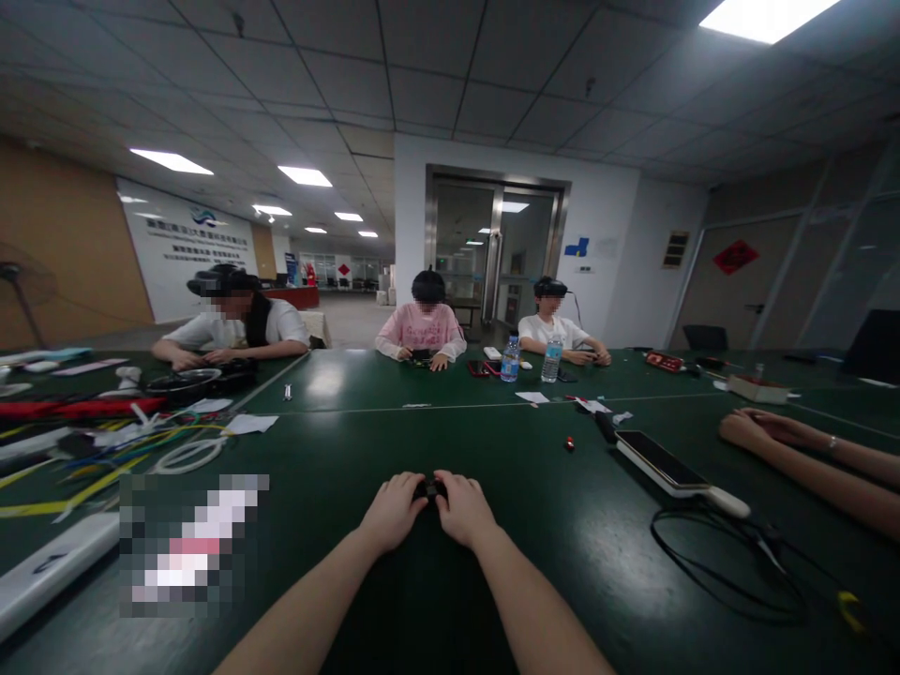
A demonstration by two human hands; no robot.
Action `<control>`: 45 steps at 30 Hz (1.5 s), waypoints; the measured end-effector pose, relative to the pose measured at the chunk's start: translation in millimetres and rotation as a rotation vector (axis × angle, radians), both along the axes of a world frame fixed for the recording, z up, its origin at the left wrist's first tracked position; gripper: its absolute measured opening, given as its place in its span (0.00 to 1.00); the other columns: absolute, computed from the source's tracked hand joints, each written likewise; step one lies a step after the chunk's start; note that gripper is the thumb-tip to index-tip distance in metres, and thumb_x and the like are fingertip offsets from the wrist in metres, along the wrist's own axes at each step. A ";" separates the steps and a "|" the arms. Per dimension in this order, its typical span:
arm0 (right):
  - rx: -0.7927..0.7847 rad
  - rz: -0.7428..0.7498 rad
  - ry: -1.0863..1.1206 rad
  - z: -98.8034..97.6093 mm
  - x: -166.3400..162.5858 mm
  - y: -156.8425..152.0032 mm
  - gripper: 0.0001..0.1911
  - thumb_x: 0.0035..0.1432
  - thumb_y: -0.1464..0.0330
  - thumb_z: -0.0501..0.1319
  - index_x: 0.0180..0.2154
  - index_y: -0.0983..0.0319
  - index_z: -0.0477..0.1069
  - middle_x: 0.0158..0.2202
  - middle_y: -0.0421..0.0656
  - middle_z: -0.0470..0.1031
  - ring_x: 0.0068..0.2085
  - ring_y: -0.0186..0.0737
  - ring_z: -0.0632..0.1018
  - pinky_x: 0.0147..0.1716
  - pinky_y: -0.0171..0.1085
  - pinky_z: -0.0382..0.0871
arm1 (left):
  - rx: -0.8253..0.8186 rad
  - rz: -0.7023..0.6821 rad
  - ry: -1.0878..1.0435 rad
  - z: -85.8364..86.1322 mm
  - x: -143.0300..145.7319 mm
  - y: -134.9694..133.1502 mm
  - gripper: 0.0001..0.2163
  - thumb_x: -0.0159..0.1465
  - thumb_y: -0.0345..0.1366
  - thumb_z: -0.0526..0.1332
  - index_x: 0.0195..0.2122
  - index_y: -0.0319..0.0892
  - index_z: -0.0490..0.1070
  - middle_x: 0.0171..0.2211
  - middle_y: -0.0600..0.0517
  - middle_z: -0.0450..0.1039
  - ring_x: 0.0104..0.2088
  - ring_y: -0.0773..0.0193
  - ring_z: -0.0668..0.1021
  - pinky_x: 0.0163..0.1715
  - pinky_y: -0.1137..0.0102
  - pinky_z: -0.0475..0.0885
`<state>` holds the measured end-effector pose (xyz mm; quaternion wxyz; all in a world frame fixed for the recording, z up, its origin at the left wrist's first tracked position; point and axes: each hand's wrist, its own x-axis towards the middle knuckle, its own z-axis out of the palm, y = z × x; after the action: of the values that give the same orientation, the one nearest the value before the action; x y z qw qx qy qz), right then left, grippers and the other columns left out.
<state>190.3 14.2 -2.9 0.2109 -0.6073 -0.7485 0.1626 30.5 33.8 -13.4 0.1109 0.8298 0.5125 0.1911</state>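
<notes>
My left hand and my right hand rest side by side on the dark green table, knuckles up. Both are curled around one small black object held between them. Only a sliver of it shows between the fingers, so I cannot make out what it is.
A phone on a white power bank with a black cable lies to the right. A neighbour's forearms lie on the table at far right. Coloured wires and a white ring lie at left. Three people sit opposite, behind two water bottles.
</notes>
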 end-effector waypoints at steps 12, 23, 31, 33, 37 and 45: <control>0.005 -0.030 -0.088 -3.1 -4.8 -4.2 0.23 0.59 0.65 0.48 0.57 0.58 0.50 0.54 0.45 0.64 0.55 0.43 0.64 0.54 0.46 0.49 | 0.079 0.054 0.093 -1.7 3.5 -5.9 0.16 0.63 0.38 0.49 0.52 0.43 0.61 0.52 0.46 0.65 0.53 0.55 0.66 0.50 0.62 0.59; 0.004 -0.028 -0.095 -3.1 -3.7 -4.5 0.23 0.59 0.64 0.48 0.56 0.56 0.51 0.55 0.44 0.64 0.55 0.43 0.64 0.54 0.45 0.50 | 0.083 0.077 0.120 0.5 3.8 -8.9 0.17 0.63 0.39 0.48 0.52 0.43 0.61 0.53 0.47 0.66 0.53 0.56 0.66 0.51 0.61 0.59; 0.011 -0.035 -0.090 -4.5 -3.8 -4.0 0.23 0.59 0.63 0.48 0.56 0.56 0.51 0.54 0.44 0.65 0.55 0.43 0.65 0.54 0.45 0.51 | 0.081 0.072 0.111 -1.6 2.5 -6.7 0.17 0.63 0.40 0.48 0.52 0.42 0.61 0.53 0.46 0.65 0.54 0.55 0.66 0.51 0.61 0.59; 0.009 -0.041 -0.090 -4.3 -4.0 -4.4 0.23 0.59 0.63 0.48 0.56 0.56 0.51 0.54 0.44 0.65 0.55 0.43 0.65 0.54 0.46 0.51 | 0.077 0.072 0.107 -1.6 2.2 -6.6 0.17 0.63 0.40 0.48 0.52 0.43 0.61 0.54 0.46 0.65 0.54 0.55 0.66 0.51 0.61 0.59; 0.005 -0.039 -0.087 -2.9 -4.4 -4.8 0.23 0.59 0.63 0.48 0.56 0.56 0.51 0.54 0.44 0.64 0.55 0.43 0.65 0.54 0.45 0.51 | 0.069 0.073 0.098 -1.4 2.2 -7.2 0.17 0.63 0.40 0.48 0.52 0.43 0.61 0.54 0.46 0.65 0.54 0.56 0.65 0.51 0.61 0.59; 0.010 -0.030 -0.036 -1.7 -3.7 -5.1 0.23 0.58 0.65 0.50 0.55 0.58 0.53 0.53 0.46 0.66 0.54 0.45 0.65 0.54 0.47 0.49 | 0.027 0.077 0.065 -0.3 3.9 -9.0 0.17 0.62 0.39 0.49 0.52 0.44 0.61 0.54 0.46 0.65 0.54 0.55 0.65 0.52 0.61 0.58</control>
<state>186.6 9.1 -4.5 0.2026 -0.6202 -0.7439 0.1448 34.4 24.8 -13.7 0.0754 0.8168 0.5446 0.1749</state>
